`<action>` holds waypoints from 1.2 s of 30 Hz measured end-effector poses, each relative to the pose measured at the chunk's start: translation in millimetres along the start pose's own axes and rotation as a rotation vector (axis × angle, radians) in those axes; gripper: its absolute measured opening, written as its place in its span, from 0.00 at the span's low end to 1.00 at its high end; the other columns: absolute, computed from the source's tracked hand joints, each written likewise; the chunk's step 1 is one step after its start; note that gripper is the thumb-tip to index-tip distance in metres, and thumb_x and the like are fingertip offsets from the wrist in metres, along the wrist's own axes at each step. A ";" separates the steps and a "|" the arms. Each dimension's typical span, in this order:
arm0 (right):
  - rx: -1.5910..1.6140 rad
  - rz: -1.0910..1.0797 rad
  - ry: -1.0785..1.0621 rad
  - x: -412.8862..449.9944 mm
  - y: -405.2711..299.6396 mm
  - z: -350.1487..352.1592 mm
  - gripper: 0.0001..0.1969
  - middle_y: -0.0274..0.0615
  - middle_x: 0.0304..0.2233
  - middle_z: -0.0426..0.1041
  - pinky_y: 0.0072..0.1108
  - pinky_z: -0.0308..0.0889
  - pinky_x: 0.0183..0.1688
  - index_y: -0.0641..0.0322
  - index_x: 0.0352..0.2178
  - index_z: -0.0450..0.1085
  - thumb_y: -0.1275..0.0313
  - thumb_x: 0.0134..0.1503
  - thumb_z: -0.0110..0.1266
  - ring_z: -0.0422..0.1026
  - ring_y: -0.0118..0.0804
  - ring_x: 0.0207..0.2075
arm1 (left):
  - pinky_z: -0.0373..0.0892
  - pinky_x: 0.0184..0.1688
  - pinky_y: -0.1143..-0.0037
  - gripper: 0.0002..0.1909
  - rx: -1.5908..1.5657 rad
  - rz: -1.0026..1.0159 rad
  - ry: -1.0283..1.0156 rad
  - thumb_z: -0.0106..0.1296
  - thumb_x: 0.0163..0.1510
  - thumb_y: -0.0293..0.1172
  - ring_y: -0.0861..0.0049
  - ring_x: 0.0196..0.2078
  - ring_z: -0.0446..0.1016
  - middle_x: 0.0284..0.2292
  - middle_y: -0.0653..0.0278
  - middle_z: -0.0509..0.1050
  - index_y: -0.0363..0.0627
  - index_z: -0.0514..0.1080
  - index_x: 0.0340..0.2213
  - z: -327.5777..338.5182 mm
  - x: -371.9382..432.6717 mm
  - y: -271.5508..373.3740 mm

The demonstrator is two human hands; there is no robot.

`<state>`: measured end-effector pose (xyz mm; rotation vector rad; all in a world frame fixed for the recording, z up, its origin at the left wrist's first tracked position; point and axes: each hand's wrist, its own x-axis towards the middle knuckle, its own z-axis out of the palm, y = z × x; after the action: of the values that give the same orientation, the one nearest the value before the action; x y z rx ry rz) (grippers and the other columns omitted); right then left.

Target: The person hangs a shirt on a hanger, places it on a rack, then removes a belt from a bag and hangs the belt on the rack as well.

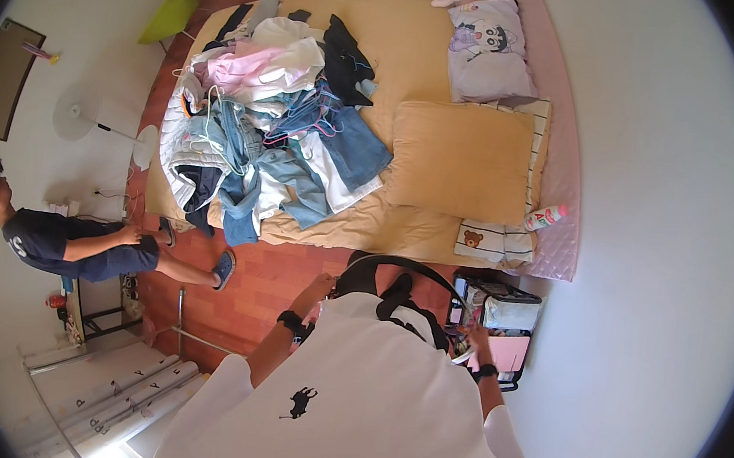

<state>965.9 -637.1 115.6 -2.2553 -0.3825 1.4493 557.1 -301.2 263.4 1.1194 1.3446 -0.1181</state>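
Observation:
A black strap (411, 262), perhaps a belt, arcs in front of my body between both hands. My left hand (319, 287) grips its left end, near the bed's front edge. At the other end, my right hand (477, 340) closes around the strap beside the storage rack; its fingertips are partly hard to make out. A black-and-white item (412, 319) lies against the front of my shirt, partly hidden. Ahead, a heap of clothes (273, 101), with jeans, white and pink garments, and plastic hangers (304, 120), covers the left part of the bed (399, 33).
Another person (87, 245) stands at the left by a white fan (77, 112). A rack with boxes (511, 312) stands right of me. Pillows (463, 162) and a bottle (546, 217) lie on the bed's right side. A metal frame (178, 327) stands lower left.

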 end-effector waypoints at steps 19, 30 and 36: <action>-0.316 -0.811 -0.216 -98.8 -428.4 57.1 0.09 0.30 0.22 0.66 0.16 0.60 0.27 0.67 0.35 0.69 0.75 0.51 0.54 0.61 0.21 0.24 | 0.58 0.28 0.84 0.14 -0.879 0.192 0.918 0.47 0.55 0.43 0.87 0.24 0.59 0.20 0.76 0.62 0.45 0.72 0.33 -39.4 -178.9 -141.5; -0.616 -0.911 -0.736 -174.4 -533.6 422.2 0.09 0.22 0.13 0.52 0.14 0.43 0.14 0.61 0.35 0.71 0.66 0.57 0.52 0.49 0.14 0.13 | 0.57 0.21 0.83 0.19 -1.495 0.064 0.893 0.37 0.62 0.46 0.87 0.18 0.60 0.17 0.74 0.63 0.45 0.68 0.29 -51.6 -248.9 -283.4; -0.662 -0.910 -1.052 -223.7 -598.1 633.2 0.12 0.21 0.15 0.53 0.13 0.46 0.16 0.58 0.43 0.71 0.65 0.60 0.49 0.50 0.14 0.14 | 0.57 0.22 0.84 0.16 -1.705 0.258 1.331 0.42 0.61 0.43 0.89 0.19 0.58 0.18 0.76 0.59 0.45 0.65 0.26 -98.1 -293.7 -302.2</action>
<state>297.3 -87.3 359.3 -1.0379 -2.0951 1.9132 205.3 -539.2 345.9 -0.3324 1.5845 1.8841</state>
